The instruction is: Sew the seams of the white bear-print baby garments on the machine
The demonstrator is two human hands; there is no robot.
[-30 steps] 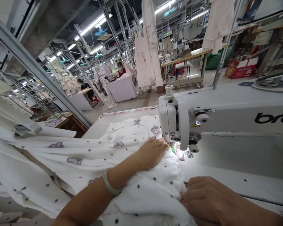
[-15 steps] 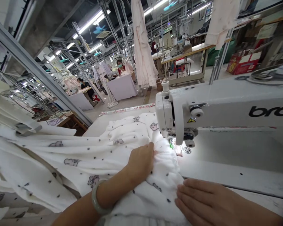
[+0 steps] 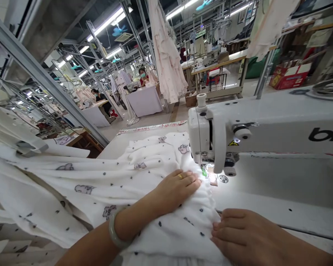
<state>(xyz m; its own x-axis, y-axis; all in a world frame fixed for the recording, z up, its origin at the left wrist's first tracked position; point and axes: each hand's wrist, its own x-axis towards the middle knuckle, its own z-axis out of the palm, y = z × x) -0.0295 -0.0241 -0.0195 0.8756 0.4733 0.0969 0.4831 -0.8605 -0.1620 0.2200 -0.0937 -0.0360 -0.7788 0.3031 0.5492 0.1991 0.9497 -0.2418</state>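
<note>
White fabric (image 3: 152, 184) printed with small animals and dots lies gathered under the needle area of a white sewing machine (image 3: 255, 125). My left hand (image 3: 180, 190), with a ring and a pale bangle, rests flat on it, fingers stretched toward the presser foot (image 3: 204, 170). Nearer to me, my right hand (image 3: 241, 232) has its fingers bent together at the fabric's right edge, pinching it; the fingertips are partly hidden. The edge between my hands looks ruffled. A lamp lights the needle area.
Folds of the same fabric hang off to the left, beside a grey metal post (image 3: 52, 81). Pale garments (image 3: 169, 62) hang ahead. Two people sit at machines farther back. A red box (image 3: 290, 75) stands at the right rear.
My left hand has opened from a closed hold and flattened, its fingers reaching right toward the needle. My right hand's fingers have bent in at the fabric edge. The view has shifted slightly.
</note>
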